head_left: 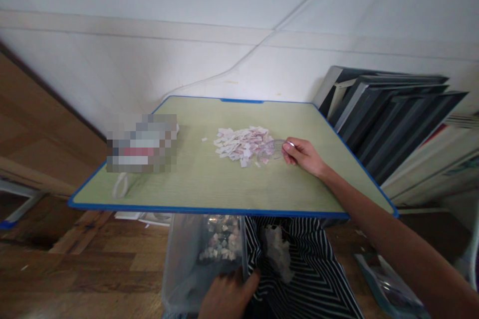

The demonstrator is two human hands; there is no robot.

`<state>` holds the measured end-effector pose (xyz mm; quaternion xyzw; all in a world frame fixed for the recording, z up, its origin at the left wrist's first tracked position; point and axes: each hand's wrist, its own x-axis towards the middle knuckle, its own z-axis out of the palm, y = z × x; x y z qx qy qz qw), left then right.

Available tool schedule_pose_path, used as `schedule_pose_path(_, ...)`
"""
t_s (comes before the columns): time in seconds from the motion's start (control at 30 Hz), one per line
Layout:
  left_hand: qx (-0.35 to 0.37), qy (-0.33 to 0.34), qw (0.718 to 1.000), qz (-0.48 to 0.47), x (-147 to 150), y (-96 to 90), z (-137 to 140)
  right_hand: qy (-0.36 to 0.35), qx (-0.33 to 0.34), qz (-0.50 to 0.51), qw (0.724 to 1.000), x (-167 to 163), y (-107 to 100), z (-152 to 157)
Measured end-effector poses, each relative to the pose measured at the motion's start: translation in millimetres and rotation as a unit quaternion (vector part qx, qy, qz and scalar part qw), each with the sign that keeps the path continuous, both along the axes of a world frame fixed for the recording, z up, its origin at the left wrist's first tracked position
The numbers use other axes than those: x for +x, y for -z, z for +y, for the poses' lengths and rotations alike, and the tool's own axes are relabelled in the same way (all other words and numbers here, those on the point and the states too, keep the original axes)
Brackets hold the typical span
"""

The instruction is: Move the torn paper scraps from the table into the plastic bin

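My right hand (301, 155) is closed on a clear, rounded plastic piece (275, 148), perhaps a small container, whose exact kind I cannot make out. This piece reaches over the right edge of a pile of small white and pinkish paper pieces (243, 143) on the pale green table (224, 187). Below the table edge, my left hand (228, 296) is at the rim of a clear plastic bin (175, 269), thumb and fingers on either side of its wall. Inside the bin lie many small pale pieces (222, 244).
A blurred-out object (142, 144) with a white loop (120, 185) sits at the table's left. Dark flat panels (392, 114) lean at the right. A whitish crumpled thing (277, 251) lies on striped cloth (318, 264) over my lap. A plastic package (389, 284) is on the floor.
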<state>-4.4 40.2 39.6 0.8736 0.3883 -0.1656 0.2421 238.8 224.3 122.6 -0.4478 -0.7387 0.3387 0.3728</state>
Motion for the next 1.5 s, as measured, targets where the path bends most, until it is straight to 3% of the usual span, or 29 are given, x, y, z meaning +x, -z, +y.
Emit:
schedule_pose_path(0.23, 0.010, -0.007, 1.000, -0.015, -1, 3.8, -2, -0.017, -0.005, -0.021, 1.000, 2, -2, 2)
schedule_pose_path(0.43, 0.013, -0.006, 1.000, -0.016, 0, 0.9, -3, -0.074, -0.087, -0.016, 0.993, 8, -11, -2)
schedule_pose_path(0.73, 0.003, -0.020, 1.000, -0.006, 0, -5.4, -3, -0.195, -0.229, -0.038, 0.953, 12, -21, -11)
schedule_pose_path(1.23, 0.005, -0.012, 1.000, 0.001, 1, -4.9, -2, -0.271, -0.306, -0.062, 0.911, 16, -25, -12)
schedule_pose_path(1.33, 0.001, -0.012, 1.000, -0.001, 1, -4.9, -2, -0.212, -0.259, -0.034, 0.942, 16, -26, -12)
schedule_pose_path(1.4, -0.005, -0.008, 1.000, 0.005, 2, -5.2, -1, -0.109, -0.172, 0.021, 0.979, 15, -24, -9)
schedule_pose_path(1.5, -0.009, -0.013, 1.000, 0.009, 2, -5.5, -1, 0.025, -0.068, 0.076, 0.994, 14, -18, -3)
